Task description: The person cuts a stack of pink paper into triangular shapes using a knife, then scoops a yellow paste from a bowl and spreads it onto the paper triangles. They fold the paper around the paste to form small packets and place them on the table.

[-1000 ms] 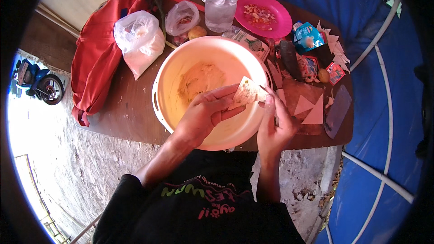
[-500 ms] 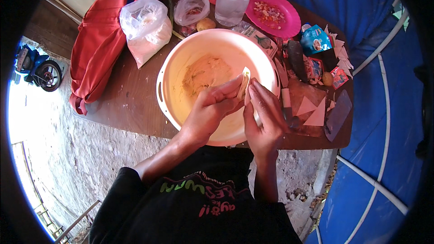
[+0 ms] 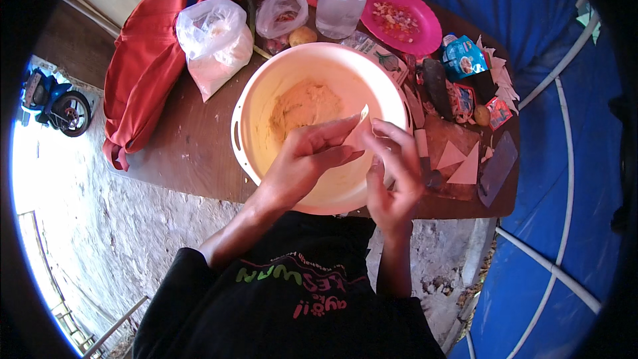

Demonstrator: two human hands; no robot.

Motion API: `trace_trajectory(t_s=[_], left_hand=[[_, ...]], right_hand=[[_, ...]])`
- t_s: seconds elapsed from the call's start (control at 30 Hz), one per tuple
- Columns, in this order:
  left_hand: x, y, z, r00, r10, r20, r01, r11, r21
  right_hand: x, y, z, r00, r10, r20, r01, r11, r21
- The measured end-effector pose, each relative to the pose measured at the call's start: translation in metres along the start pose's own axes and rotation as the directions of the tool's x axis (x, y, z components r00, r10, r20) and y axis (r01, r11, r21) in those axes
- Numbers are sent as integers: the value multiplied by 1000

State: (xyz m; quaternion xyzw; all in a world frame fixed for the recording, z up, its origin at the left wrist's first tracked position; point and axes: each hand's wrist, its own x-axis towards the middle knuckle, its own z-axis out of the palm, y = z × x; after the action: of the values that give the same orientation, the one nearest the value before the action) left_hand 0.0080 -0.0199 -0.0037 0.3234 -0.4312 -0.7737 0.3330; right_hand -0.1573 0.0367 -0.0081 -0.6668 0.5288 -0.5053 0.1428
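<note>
My left hand (image 3: 307, 154) pinches a small, pale folded piece (image 3: 359, 134) that comes to a point at the top; it looks like a paper or thin wrapper cone, and what is inside cannot be made out. Close to its right side is my right hand (image 3: 397, 176), the fingers apart and the fingertips near the piece's edge. Both hands are over the right part of a large pale basin (image 3: 359, 70). Inside the basin lies a soft, yellowish dough-like mixture (image 3: 307, 103), partly covered by my left hand.
Pale triangles (image 3: 465, 167) lie on a board at the right, beside a knife (image 3: 421, 145). Behind the basin stand a water bottle (image 3: 339, 13) and a pink plate (image 3: 425, 30) of chopped pieces. A bag of white powder (image 3: 216, 60) and red cloth (image 3: 149, 60) are left.
My right hand's fingers have spread and come slightly away from the folded piece. The piece has turned, showing a broader side, and stays in my left hand.
</note>
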Motion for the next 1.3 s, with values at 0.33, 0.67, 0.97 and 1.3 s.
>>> trace_trajectory(t_s=[0.33,0.67,0.97,1.3], left_hand=[[-12,20,5,978,125,166,-182,904,388],[-7,25,11,993,96,72,-110,972,209],[-6,16,9,985,166,-44,-154,966,208],[-10,8,14,962,269,43,-272,936,224]], right_hand=[[1,4,-22,913,393,112,-394,771,500],[-2,2,-23,867,485,116,-437,627,645],[-3,-1,-24,855,495,153,-488,671,558],[-11,-12,-42,896,373,241,-444,722,531]])
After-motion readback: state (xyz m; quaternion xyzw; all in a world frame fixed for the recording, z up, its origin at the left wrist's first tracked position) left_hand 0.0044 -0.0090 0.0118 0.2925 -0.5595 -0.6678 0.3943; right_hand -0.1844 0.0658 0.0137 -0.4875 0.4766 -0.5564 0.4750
